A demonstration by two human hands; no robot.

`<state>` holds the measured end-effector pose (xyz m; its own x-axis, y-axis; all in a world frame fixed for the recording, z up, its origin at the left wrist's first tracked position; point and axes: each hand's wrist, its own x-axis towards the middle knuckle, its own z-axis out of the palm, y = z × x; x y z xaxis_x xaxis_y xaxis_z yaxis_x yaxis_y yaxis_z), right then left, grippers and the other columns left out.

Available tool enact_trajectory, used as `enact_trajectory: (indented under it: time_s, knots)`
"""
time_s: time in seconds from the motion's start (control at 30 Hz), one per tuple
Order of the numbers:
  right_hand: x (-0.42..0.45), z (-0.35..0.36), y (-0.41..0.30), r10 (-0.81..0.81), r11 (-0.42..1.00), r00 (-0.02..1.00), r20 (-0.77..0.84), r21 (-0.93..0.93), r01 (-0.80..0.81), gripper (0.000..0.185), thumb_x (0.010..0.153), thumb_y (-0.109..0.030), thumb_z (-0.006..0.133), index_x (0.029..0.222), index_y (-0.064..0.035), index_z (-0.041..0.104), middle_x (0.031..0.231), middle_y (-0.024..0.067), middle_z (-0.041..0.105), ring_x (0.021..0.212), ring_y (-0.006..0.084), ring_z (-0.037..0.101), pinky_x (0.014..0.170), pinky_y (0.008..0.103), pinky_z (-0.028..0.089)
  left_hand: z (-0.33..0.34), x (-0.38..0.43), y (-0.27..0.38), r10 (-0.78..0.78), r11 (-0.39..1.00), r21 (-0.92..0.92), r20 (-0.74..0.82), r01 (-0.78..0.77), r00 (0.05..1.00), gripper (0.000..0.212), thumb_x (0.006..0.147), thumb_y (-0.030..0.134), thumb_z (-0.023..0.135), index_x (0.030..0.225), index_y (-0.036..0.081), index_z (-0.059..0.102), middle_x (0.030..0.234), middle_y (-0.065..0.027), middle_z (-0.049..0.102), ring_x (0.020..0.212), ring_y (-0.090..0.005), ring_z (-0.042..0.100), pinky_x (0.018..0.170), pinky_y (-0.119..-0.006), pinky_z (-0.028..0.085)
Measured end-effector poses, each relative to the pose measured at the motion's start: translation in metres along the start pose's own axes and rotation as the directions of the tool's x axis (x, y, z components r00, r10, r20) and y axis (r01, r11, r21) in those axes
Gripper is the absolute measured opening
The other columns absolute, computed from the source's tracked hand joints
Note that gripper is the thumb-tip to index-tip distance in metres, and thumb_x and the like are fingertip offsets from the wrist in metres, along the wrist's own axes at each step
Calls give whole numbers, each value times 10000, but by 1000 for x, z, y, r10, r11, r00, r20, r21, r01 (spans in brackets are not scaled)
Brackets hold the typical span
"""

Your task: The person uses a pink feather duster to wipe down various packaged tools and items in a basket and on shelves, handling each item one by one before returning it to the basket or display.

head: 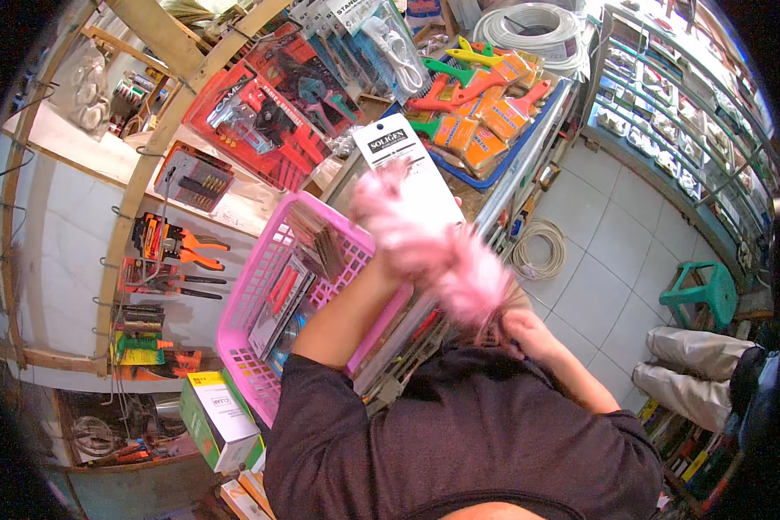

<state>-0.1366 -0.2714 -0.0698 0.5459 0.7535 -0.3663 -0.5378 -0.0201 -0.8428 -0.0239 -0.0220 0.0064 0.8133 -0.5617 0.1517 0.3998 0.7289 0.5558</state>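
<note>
My right hand grips the end of a fluffy pink duster, close to my chest. Motion blurs the duster, which lies across a white blister-pack card with a hang hole and print. Mostly covered by the pink fluff, my left hand holds this card from its lower part; a fingertip shows at the card's right edge. Below my left forearm stands a pink plastic basket, holding a carded tool with red handles and other flat packs.
Orange-labelled paintbrushes fill a blue tray on the counter. Red carded pliers lie beyond the basket. A cable coil and a green stool sit on the tiled floor. Boxes stand at lower left.
</note>
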Motion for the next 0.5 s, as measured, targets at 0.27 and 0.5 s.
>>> enact_trajectory:
  time_s: [0.27,0.5]
  knots:
    - [9,7,7,-137,987,990,34,-84,139,391,952,-389,345,766,-72,477,569,-5,431,432,87,394,391,216,310,-18,-16,-9,75,996,66,-178,-64,981,605,913,526,245,1292,65,342,1213,-124,483,1136,-273,457,1000,-408,336]
    - [12,5,-7,-144,987,989,40,-69,147,343,943,-367,389,800,-78,506,566,-36,411,462,65,378,413,214,308,-12,-26,-10,249,887,452,-294,-95,923,458,937,366,291,1263,52,363,1180,-143,496,1055,-261,520,941,-400,412]
